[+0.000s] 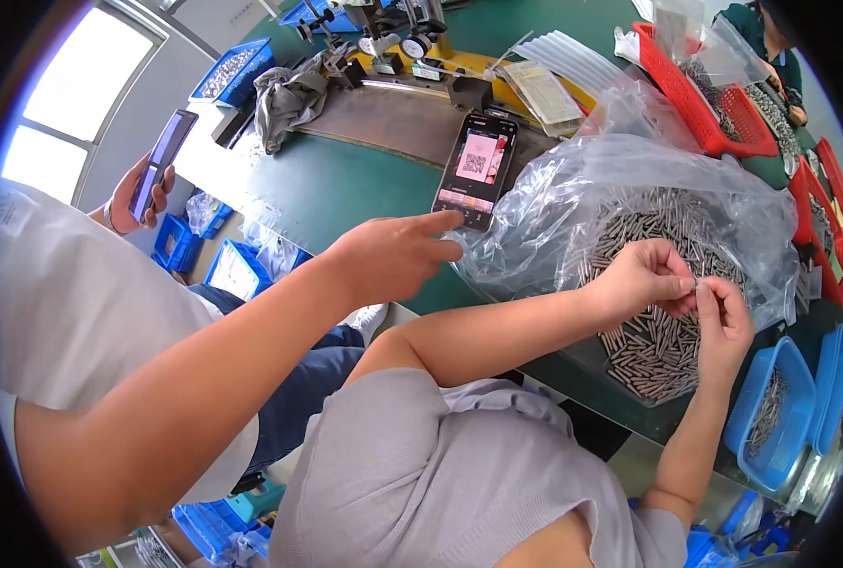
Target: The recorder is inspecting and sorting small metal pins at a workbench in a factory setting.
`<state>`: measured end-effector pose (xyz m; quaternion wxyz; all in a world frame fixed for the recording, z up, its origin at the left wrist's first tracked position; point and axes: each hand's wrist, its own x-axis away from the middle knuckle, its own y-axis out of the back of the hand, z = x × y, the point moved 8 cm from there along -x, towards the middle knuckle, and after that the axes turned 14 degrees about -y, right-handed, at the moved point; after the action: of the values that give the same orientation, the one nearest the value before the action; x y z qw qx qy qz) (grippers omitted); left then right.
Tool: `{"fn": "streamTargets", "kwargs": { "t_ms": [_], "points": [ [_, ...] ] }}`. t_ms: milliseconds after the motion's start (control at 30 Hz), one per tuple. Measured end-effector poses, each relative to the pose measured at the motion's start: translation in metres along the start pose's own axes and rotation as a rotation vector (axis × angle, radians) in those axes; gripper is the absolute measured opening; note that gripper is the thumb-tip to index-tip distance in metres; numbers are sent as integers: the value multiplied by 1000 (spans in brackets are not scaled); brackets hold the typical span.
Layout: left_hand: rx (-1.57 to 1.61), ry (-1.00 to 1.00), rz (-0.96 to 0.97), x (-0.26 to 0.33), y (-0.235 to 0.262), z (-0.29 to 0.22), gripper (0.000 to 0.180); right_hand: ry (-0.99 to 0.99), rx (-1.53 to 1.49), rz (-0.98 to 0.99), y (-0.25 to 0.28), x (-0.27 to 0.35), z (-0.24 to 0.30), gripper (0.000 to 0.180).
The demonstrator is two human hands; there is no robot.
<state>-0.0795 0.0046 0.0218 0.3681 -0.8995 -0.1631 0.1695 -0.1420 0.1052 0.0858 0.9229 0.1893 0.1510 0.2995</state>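
Above a heap of small metal pins (656,355), my left hand (641,276) and my right hand (724,324) meet fingertip to fingertip. Both are closed in a pinch, and whatever sits between them is too small to make out. The pins lie in and on a large clear plastic bag (552,194) spread open on the green table (346,194). Left of the bag lies a phone (475,170) with a lit screen. A co-worker's hand (388,260) reaches over with a finger at its lower edge.
The co-worker stands close on my left, another phone (161,166) in the other hand. Blue baskets (772,417) stand at my right, red baskets (738,128) with metal parts at the far right. Dial gauges (416,45) on a metal fixture stand at the back.
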Motion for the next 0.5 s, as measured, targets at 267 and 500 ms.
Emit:
{"fn": "streamTargets", "kwargs": {
  "t_ms": [267, 500],
  "points": [
    [-6, 4, -40, 0, 1, -2, 9, -2, -59, 12, -6, 0, -4, 6],
    [-98, -45, -32, -1, 7, -2, 8, -459, -880, -77, 24, -21, -46, 14]
  ]
}}
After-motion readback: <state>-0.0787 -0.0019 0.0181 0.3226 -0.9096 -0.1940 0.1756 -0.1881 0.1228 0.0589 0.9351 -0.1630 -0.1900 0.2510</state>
